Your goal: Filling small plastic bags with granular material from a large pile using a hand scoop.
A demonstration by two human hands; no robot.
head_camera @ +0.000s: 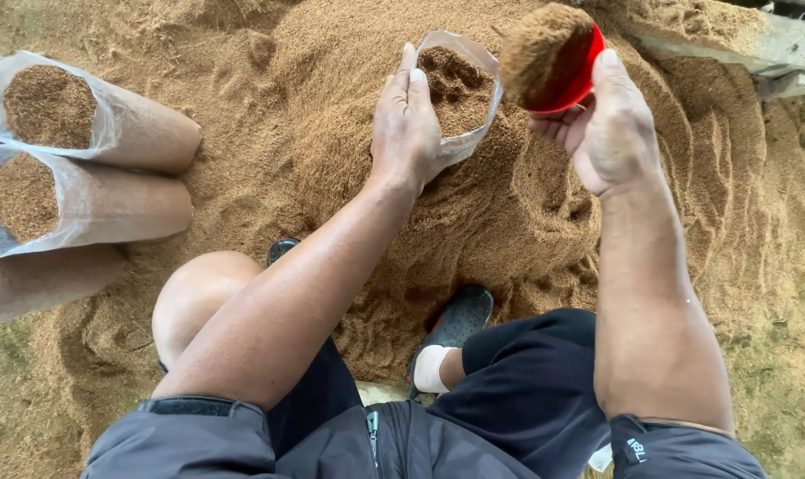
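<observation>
Sawdust-brown grain fills nearly everything I see from the head camera: a broad heap (pixel 509 204) spread over the ground, with my feet dug into its near edge.

My left hand (pixel 405 124) is wrapped around the mouth of a clear plastic bag (pixel 460 133), fingers closed on its rim and holding it upright and open against the heap. The bag is already filled close to its lip with the same brown material.

My right hand (pixel 608 124) is closed around a red cup (pixel 569 71), gripping it from behind and below. The cup is heaped over its rim and tilted toward the bag, just beside the bag's opening and slightly above it.

I judge this as the pouring step of filling the bag. The tip calls for bringing the cup's lip over the mouth and keeping the rim spread, since there is little room left inside.

At the left, two filled bags (pixel 83 168) lie on their sides, stacked, mouths open toward me and packed with brown grain. More bagged rolls sit below them, partly cut off.
</observation>
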